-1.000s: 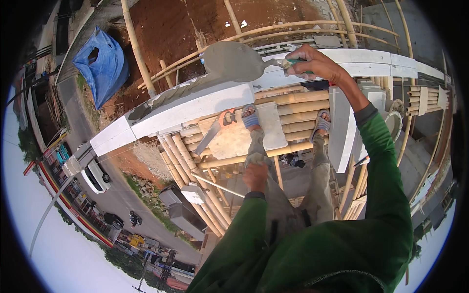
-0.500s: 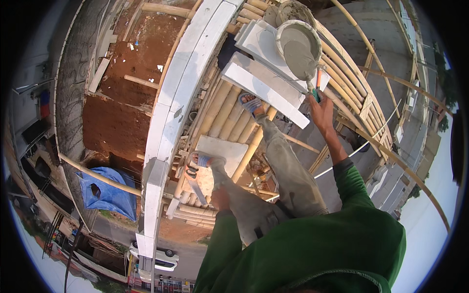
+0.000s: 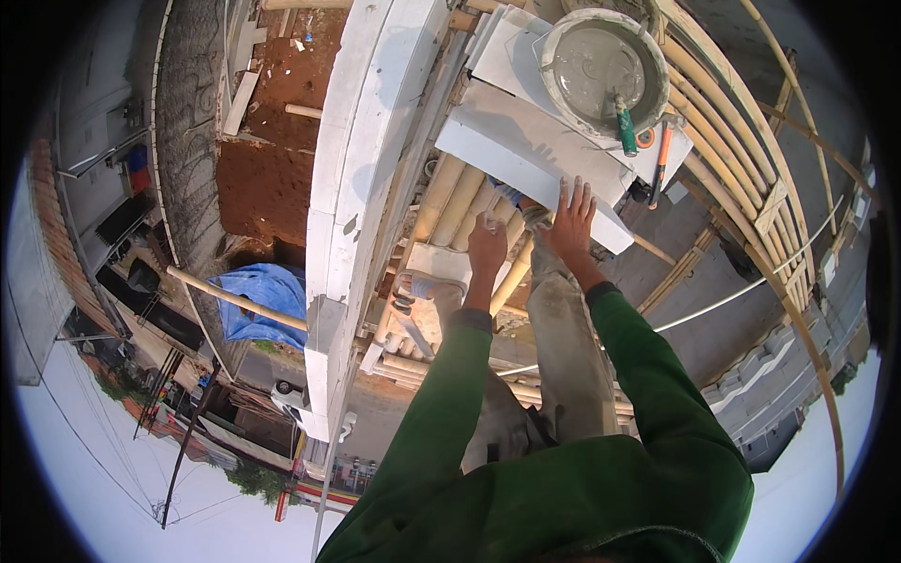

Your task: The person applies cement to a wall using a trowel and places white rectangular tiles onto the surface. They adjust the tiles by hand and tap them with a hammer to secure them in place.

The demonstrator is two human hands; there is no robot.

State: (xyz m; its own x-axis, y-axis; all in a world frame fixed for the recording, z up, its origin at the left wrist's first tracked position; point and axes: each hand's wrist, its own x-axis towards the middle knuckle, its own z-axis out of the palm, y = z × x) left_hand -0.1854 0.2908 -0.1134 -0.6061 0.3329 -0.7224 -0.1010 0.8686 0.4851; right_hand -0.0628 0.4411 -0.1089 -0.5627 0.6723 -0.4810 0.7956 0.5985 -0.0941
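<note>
My right hand (image 3: 571,230) lies open, fingers spread, against the pale lightweight block (image 3: 507,159) in front of me. Beside it, just short of the block's near edge, my left hand (image 3: 486,249) is curled closed; nothing shows in it, though its palm is hidden. A green-handled trowel (image 3: 624,127) rests in the bucket (image 3: 554,89) of wet grey mortar (image 3: 596,61). Next to the bucket, an orange-handled tool (image 3: 662,155) lies on a block. A handsaw (image 3: 413,328) is on the board by my left foot.
A long white block wall (image 3: 352,169) runs along my left, with red soil (image 3: 272,197) and a blue tarp (image 3: 263,305) below. Bamboo poles (image 3: 450,202) with gaps form the platform. More bamboo (image 3: 741,159) curves along the right, above a lower grey surface.
My right hand has let go of the trowel and moved down-left onto the block. My left hand has risen from my knee toward the block. The view has shifted.
</note>
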